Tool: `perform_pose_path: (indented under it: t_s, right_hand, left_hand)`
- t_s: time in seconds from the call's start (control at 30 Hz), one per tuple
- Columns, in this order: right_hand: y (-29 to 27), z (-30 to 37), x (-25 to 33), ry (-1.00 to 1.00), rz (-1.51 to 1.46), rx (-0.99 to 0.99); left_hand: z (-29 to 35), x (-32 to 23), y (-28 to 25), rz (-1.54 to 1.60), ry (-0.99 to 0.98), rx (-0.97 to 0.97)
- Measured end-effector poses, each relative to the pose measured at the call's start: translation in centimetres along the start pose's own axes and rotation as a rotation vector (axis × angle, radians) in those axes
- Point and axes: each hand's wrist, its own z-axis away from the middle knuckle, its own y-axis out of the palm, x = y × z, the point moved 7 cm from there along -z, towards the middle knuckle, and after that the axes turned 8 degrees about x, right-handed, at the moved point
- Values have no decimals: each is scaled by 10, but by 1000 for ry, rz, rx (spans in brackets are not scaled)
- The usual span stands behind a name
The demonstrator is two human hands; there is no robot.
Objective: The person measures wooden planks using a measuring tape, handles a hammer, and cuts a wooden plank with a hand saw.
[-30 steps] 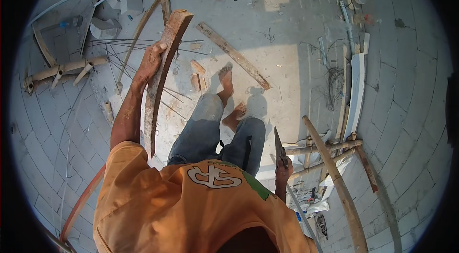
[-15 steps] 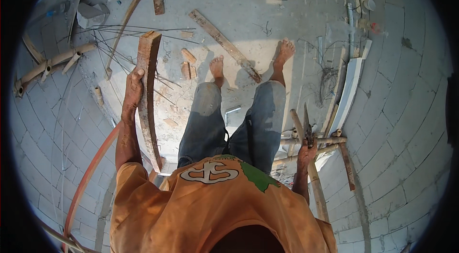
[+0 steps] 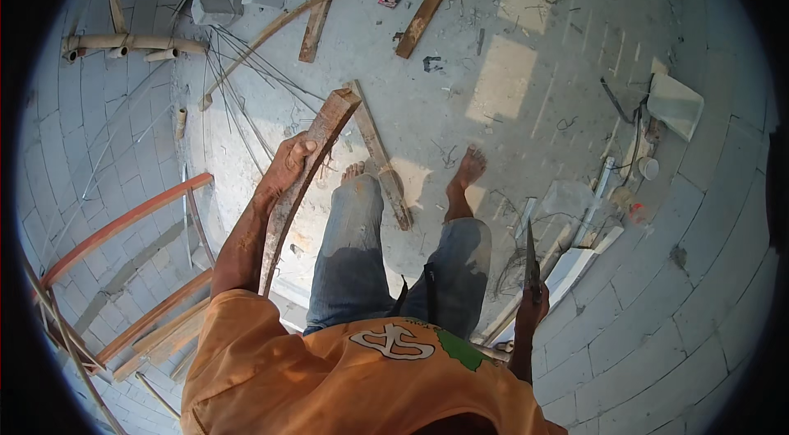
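Holding a long, brown, square-edged wooden beam [image 3: 292, 192] at my left side, I have my left grip [image 3: 293, 157] closed around it, thumb along the upper face, the fingers beneath hidden. My right grip [image 3: 532, 309] is clenched on the lower end of a dark, tapering, flat-bladed tool [image 3: 532, 264]. To manage both well, I should grasp the beam near its balance point, keep the blade turned away from my blue-jeaned legs [image 3: 349, 246], and mind the narrow, weathered wooden plank [image 3: 382, 159] lying between my bare feet [image 3: 467, 168]. The beam looks rough and heavy, its faces scuffed grey, its curve perhaps only the lens. Dusty grey concrete floor [image 3: 431, 122] spreads underfoot, gritty-looking; the pale grey block wall [image 3: 674, 270] seems smoother.
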Motion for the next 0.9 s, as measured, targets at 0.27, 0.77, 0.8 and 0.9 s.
perform_pose_path:
  t_s: [0.27, 0.77, 0.8, 0.9]
  right_hand:
    - [-68, -89, 143, -210, 36, -6]
    - [78, -208, 514, -461, 193, 235]
    - [90, -213, 532, -451, 186, 260]
    - [112, -243, 565, -610, 280, 344]
  left_hand:
    - [-134, -29, 17, 97, 80, -126]
    - [-353, 59, 21, 510, 189, -380]
    - [-362, 67, 21, 512, 158, -374]
    - [-385, 60, 12, 563, 66, -304]
